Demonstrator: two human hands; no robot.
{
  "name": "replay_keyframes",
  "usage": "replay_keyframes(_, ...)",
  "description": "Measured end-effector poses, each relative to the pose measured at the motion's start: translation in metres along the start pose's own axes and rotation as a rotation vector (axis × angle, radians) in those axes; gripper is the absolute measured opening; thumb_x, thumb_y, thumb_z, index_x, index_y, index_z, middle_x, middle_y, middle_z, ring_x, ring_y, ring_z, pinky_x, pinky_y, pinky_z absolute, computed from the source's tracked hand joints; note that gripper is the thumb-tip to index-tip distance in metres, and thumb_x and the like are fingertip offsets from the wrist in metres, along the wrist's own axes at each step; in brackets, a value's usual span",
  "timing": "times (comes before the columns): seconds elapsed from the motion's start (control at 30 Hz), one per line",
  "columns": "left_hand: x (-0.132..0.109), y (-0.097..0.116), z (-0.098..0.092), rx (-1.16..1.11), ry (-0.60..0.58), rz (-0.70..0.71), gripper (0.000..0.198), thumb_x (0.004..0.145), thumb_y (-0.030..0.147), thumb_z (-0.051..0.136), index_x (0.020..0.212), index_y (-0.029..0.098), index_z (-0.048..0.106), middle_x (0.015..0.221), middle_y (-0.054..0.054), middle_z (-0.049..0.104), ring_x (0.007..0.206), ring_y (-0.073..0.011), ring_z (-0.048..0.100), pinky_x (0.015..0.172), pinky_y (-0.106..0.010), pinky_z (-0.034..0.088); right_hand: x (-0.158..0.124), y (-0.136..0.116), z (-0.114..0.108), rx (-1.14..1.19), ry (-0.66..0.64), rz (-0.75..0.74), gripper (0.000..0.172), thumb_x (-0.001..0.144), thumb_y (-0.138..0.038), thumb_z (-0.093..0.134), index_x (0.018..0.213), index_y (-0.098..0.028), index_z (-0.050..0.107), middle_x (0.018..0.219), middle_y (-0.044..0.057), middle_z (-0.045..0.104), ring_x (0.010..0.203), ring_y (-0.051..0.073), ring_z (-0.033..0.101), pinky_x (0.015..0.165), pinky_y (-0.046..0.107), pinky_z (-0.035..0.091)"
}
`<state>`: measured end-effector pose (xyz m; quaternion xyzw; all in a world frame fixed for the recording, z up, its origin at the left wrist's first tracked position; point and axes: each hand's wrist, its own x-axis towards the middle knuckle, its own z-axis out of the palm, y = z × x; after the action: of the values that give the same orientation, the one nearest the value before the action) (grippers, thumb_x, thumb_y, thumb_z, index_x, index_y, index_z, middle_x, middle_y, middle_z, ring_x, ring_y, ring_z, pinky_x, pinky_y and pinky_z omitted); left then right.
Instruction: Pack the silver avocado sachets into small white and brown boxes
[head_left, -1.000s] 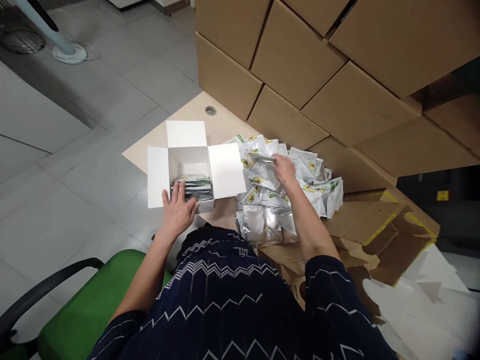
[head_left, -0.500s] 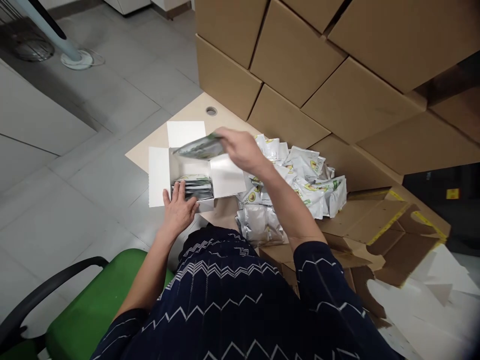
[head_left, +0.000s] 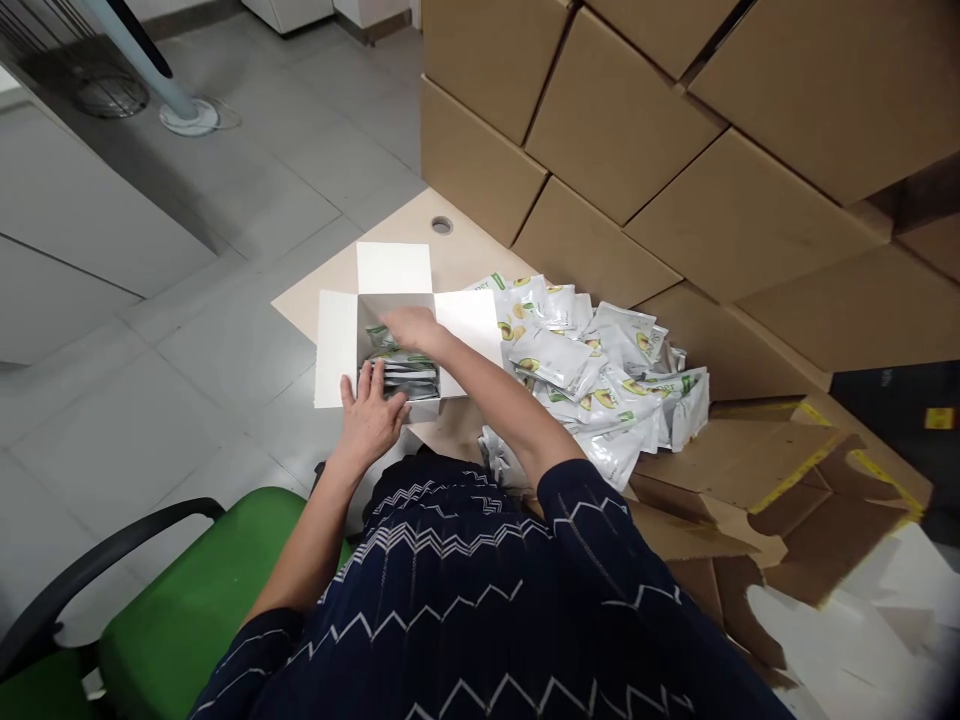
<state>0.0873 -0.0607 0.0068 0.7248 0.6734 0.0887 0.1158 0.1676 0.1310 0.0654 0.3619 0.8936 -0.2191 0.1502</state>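
Beyond the fingers (head_left: 365,382) to the right rise stacked brown cartons (head_left: 622,120), with an open cardboard box (head_left: 739,465) and white sheets (head_left: 862,630) nearer on that side, while left of the fingers stand a green chair (head_left: 199,580), close by, and, farther off, a pale pole (head_left: 168,90).

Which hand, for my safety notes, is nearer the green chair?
Left. Left hand: at the white box, beyond the green chair. Right hand: inside the box, farther away.
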Motion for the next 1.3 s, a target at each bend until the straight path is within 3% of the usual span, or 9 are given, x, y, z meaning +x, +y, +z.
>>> replay_keyframes(0.37,0.001,-0.001,-0.002,0.008,-0.015,0.011,0.025,0.098,0.038,0.051,0.097,0.023,0.071,0.169,-0.008,0.02,0.154,-0.0413,0.018,0.117,-0.076,0.011,0.007,0.014,0.026,0.054,-0.082,-0.054,0.032,0.1,-0.029,0.051,0.124,-0.016,0.066,0.124,0.014,0.071,0.107,0.023,0.068,0.083,0.028,0.049)
replay_keyframes(0.53,0.001,-0.001,-0.004,-0.004,-0.029,0.005,0.027,0.098,0.039,0.05,0.098,0.024,0.072,0.17,-0.007,0.018,0.154,-0.0418,0.018,0.117,-0.076,0.01,-0.044,0.031,0.014,0.33,0.316,-0.197,0.034,0.103,-0.033,0.044,0.123,-0.016,0.066,0.125,0.011,0.07,0.109,0.019,0.064,0.093,0.028,0.044)
replay_keyframes(0.67,0.001,0.0,-0.005,0.001,-0.038,0.002,0.026,0.098,0.039,0.051,0.101,0.024,0.072,0.17,-0.009,0.016,0.155,-0.0409,0.017,0.117,-0.075,0.009,-0.112,0.102,0.003,0.373,0.54,0.067,0.038,0.104,-0.033,0.038,0.104,-0.013,0.071,0.101,0.009,0.073,0.092,0.019,0.065,0.088,0.03,0.046)
replay_keyframes(0.73,0.001,0.001,-0.005,0.003,-0.035,0.005,0.026,0.098,0.038,0.051,0.102,0.023,0.072,0.17,-0.01,0.015,0.155,-0.0409,0.016,0.117,-0.074,0.009,-0.147,0.15,0.008,0.216,0.484,0.298,0.032,0.1,-0.029,0.044,0.105,-0.014,0.072,0.104,0.011,0.074,0.098,0.022,0.066,0.09,0.034,0.046)
replay_keyframes(0.8,0.001,0.001,-0.005,0.001,-0.029,0.009,0.026,0.098,0.038,0.051,0.101,0.023,0.072,0.17,-0.011,0.015,0.155,-0.0413,0.016,0.117,-0.074,0.009,-0.178,0.194,0.024,0.049,0.309,0.51,0.033,0.094,-0.023,0.051,0.12,-0.015,0.07,0.121,0.015,0.071,0.112,0.028,0.063,0.096,0.038,0.046)
replay_keyframes(0.93,0.002,0.001,-0.004,-0.011,-0.023,0.007,0.026,0.098,0.038,0.052,0.103,0.025,0.073,0.17,-0.008,0.016,0.155,-0.041,0.016,0.117,-0.075,0.009,-0.216,0.245,0.073,-0.083,-0.044,0.672,0.069,0.086,-0.012,0.055,0.153,-0.025,0.044,0.162,0.011,0.038,0.145,0.035,0.038,0.111,0.05,0.039)
replay_keyframes(1.07,0.002,0.001,-0.004,-0.007,-0.034,0.006,0.026,0.098,0.038,0.052,0.104,0.025,0.073,0.171,-0.007,0.015,0.155,-0.0413,0.016,0.117,-0.075,0.008,-0.22,0.254,0.109,-0.079,-0.089,0.616,0.073,0.089,-0.018,0.051,0.159,-0.03,0.032,0.169,0.004,0.022,0.155,0.034,0.018,0.12,0.057,0.026)
replay_keyframes(1.2,0.002,0.001,-0.005,0.016,-0.037,0.009,0.026,0.098,0.039,0.052,0.105,0.024,0.073,0.17,-0.008,0.015,0.154,-0.0421,0.016,0.117,-0.075,0.009,-0.207,0.25,0.122,-0.127,-0.056,0.56,0.068,0.093,-0.029,0.052,0.159,-0.03,0.034,0.167,0.005,0.029,0.151,0.035,0.023,0.12,0.057,0.024)
replay_keyframes(1.3,0.002,0.001,-0.005,0.028,-0.044,0.011,0.027,0.098,0.039,0.051,0.104,0.023,0.072,0.17,-0.01,0.016,0.154,-0.0429,0.017,0.116,-0.076,0.011,-0.199,0.244,0.127,-0.192,0.016,0.502,0.065,0.093,-0.023,0.048,0.157,-0.027,0.038,0.161,0.009,0.039,0.143,0.033,0.035,0.118,0.052,0.025)
